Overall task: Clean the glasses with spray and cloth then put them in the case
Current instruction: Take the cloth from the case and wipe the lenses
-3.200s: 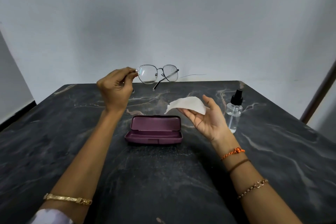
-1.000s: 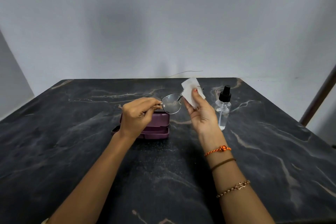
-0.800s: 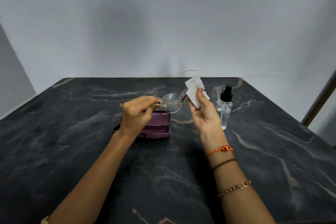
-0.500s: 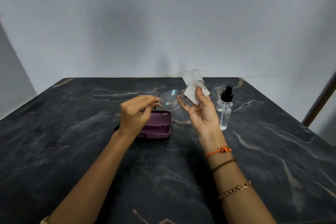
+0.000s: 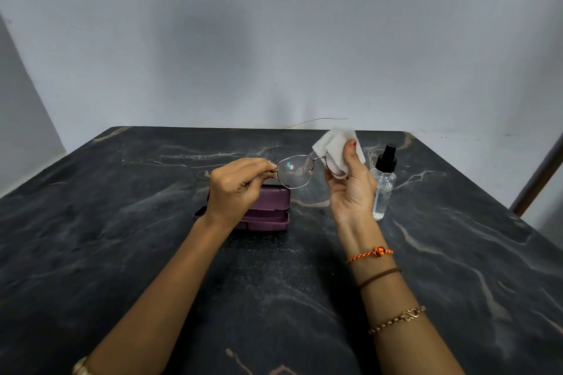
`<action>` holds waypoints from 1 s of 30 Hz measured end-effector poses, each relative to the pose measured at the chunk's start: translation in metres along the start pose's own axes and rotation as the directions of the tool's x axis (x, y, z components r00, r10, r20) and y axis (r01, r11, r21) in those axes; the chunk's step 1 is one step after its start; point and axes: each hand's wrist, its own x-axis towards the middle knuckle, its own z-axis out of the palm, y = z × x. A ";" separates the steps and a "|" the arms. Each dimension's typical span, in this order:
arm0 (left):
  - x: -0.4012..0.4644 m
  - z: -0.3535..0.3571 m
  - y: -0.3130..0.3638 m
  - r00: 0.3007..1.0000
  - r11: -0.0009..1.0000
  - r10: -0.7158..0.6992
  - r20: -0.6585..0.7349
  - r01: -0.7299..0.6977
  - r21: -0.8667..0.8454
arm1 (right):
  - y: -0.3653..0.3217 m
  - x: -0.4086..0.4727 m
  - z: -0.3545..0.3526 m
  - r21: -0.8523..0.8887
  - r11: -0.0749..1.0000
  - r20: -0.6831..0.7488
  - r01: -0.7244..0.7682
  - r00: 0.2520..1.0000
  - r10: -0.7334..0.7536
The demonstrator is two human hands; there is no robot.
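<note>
Dark marbled bench [image 5: 122, 253] fills the lower view, grey wall [image 5: 274, 39] behind it.

Two bare forearms reach in from 6 o'clock. Left arm runs up from approx. 7 o'clock to the left hand [image 5: 236, 189], which is curled, its fingertips pinching the left end of the glasses [image 5: 297, 171] by the hinge. Right arm comes up from 5 o'clock; it wears an orange thread band [image 5: 370, 253], a brown band [image 5: 379, 276] and a gold chain bracelet [image 5: 396, 319]. Right hand [image 5: 350, 186] is upright, palm toward the camera, thumb pressing a white cloth [image 5: 336, 146] onto the right lens. Fingers are prob. behind the cloth, so the lens sits folded inside it, though that side is hidden.

Case [image 5: 268, 207] is purple, lid open, on the bench at centre, just below and behind the left hand, which covers part of it. Glasses are held in the air above the case, at its 1 o'clock, between both hands, frame roughly level. Left lens is bare and clear w/ a small glint; right lens is mostly covered by cloth.

Spray bottle [image 5: 384, 189], clear w/ black pump top, stands upright on the bench at 3 o'clock of the right hand, just beside it, not gripped.

A gold bangle [image 5: 79, 366] shows on the left wrist at the bottom edge.
</note>
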 end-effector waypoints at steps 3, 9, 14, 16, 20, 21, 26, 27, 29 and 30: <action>0.001 0.000 0.000 1.000 1.000 -0.013 -0.012 0.013 -0.021 | -0.002 -0.001 0.000 -0.016 1.000 -0.063 -0.021 0.998 0.020; 0.001 -0.003 -0.002 1.000 1.000 -0.011 -0.022 0.011 0.009 | -0.001 -0.002 0.000 0.088 0.976 0.089 -0.197 0.978 0.190; 0.004 -0.007 -0.001 0.998 0.999 -0.020 -0.066 0.022 0.032 | -0.004 0.000 0.001 -0.013 0.982 0.193 -0.188 0.963 0.187; 0.005 -0.008 -0.001 0.997 0.999 -0.015 -0.069 0.018 0.042 | -0.008 0.001 0.000 -0.108 0.982 0.217 -0.154 0.960 0.174; 0.005 -0.008 -0.002 0.999 0.999 0.000 -0.052 0.003 0.043 | -0.015 0.000 -0.002 -0.216 0.975 0.215 -0.054 0.971 0.102; 0.005 -0.008 -0.002 0.999 0.999 0.004 -0.043 -0.003 0.042 | -0.017 0.000 -0.002 -0.231 0.972 0.202 -0.035 0.976 0.083; 0.005 -0.006 0.000 1.000 1.000 0.009 -0.009 -0.009 0.021 | -0.016 -0.002 -0.003 -0.235 0.970 0.081 -0.052 0.994 0.073; 0.006 -0.007 -0.001 1.000 1.000 0.009 -0.008 -0.009 0.016 | -0.015 -0.002 -0.002 -0.224 0.973 0.069 -0.063 0.994 0.081; 0.005 -0.008 -0.002 1.000 1.000 0.014 -0.007 -0.014 0.015 | -0.013 -0.002 0.000 -0.174 0.981 0.068 -0.087 0.993 0.100; 0.005 -0.008 -0.003 1.000 1.000 0.017 -0.008 -0.017 0.018 | -0.011 -0.002 0.000 -0.120 0.987 0.072 -0.108 0.990 0.118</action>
